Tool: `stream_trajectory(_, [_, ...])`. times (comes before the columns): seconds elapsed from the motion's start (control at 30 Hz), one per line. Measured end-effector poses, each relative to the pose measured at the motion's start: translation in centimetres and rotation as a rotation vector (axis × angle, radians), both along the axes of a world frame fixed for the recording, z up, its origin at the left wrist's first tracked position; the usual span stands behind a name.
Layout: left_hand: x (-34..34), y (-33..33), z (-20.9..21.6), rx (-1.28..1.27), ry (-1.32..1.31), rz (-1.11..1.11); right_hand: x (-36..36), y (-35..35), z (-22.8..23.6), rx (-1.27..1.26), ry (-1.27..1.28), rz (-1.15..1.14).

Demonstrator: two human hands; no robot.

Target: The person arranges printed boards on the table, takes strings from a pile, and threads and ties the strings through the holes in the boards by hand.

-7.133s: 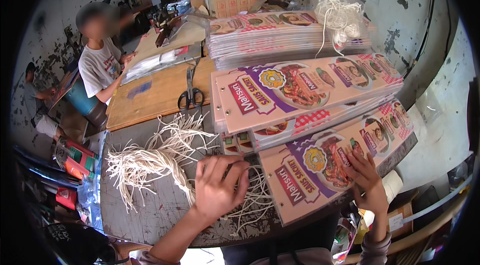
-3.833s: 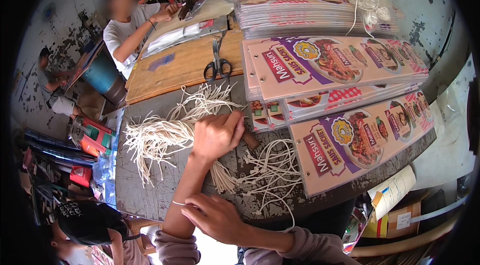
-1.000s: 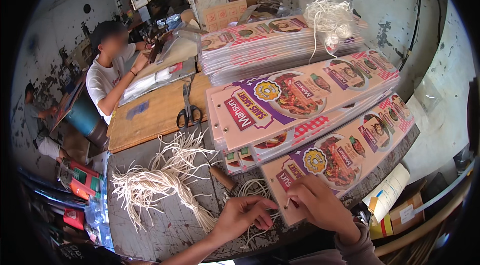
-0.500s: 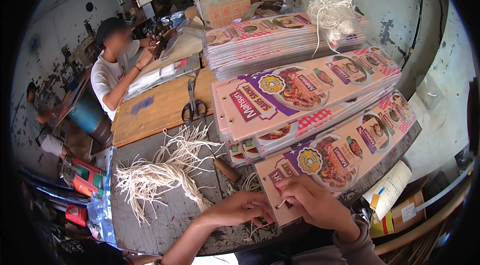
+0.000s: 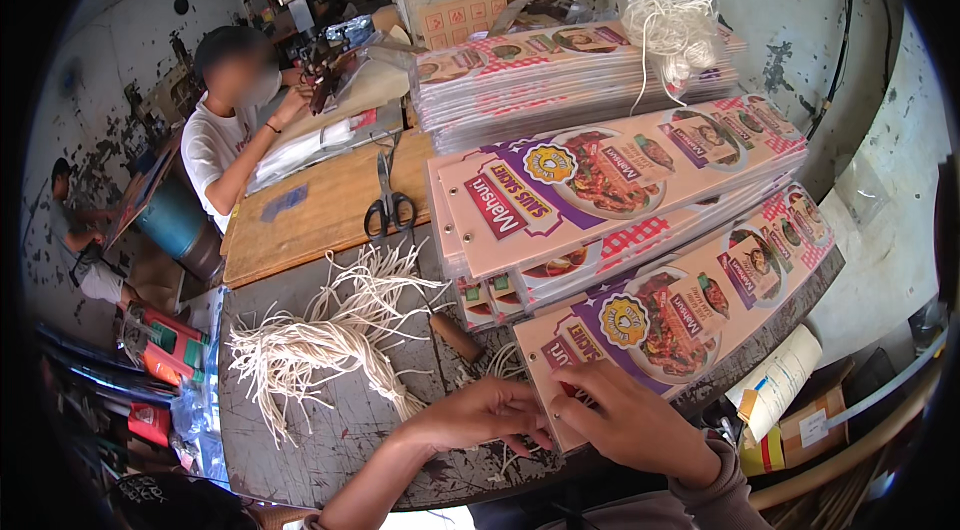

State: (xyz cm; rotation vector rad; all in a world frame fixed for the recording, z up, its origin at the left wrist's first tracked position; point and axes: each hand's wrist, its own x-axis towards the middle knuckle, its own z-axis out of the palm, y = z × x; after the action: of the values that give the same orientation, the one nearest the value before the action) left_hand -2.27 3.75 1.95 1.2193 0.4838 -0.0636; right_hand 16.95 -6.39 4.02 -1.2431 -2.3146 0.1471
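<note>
1. Right hand (image 5: 620,420) has come off the left forearm, where it lay about four seconds ago, and is now at the near left corner of the front laminated printed panel (image 5: 690,315). Left hand (image 5: 485,417) has moved from the cord bundle (image 5: 320,355) to the same corner.
2. Right hand: fingers bent, thumb and fingertips close together on the panel's corner. Cannot tell if a cord is pinched between them.
3. Left hand: fingers half curled and slightly apart, at the panel's left edge. Fingertips partly hidden; cannot tell if they hold anything.
4. Front panel lies face up along the near edge of the dark, scratched workbench (image 5: 270,450), just in front of the middle stack of matching panels (image 5: 620,180). Metal eyelets (image 5: 467,240) show at that stack's left end.
5. Cord bundle, off-white, lies left of the hands, ends fanned out. Between it and the panels: a wooden-handled tool (image 5: 457,337) with a thin metal shaft, a few loose cords (image 5: 505,360) beside it, partly behind the left hand.
6. Black-handled scissors (image 5: 388,205) lie on a wooden board (image 5: 320,210), left of the middle stack.
7. Rear panel stack (image 5: 530,85) bears a tangle of white string (image 5: 675,35) in clear plastic.
8. Co-worker in a white shirt (image 5: 215,145), beyond the board at left, arms raised toward a machine.
</note>
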Motion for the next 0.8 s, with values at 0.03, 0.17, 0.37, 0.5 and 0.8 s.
stream_trajectory(0.03, [0.0, 0.0, 0.0, 0.017, -0.009, -0.028, 0.0, 0.1, 0.0, -0.001, 0.0, 0.0])
stream_trajectory(0.17, [0.0, -0.1, -0.2, 0.034, 0.001, -0.008, -0.1, 0.0, -0.1, 0.078, -0.05, -0.002])
stream_trajectory(0.37, [-0.1, -0.2, -0.4, 0.082, 0.003, 0.061, -0.2, -0.5, 0.2, 0.095, -0.065, -0.061])
stream_trajectory(0.5, [-0.2, -0.1, -0.4, 0.214, 0.004, 0.05, 0.1, -1.1, 0.9, 0.021, -0.1, -0.119])
stream_trajectory(0.8, [0.0, -0.3, 0.0, 0.279, 0.024, 0.052, 2.1, -2.3, 1.2, 0.086, -0.002, -0.383])
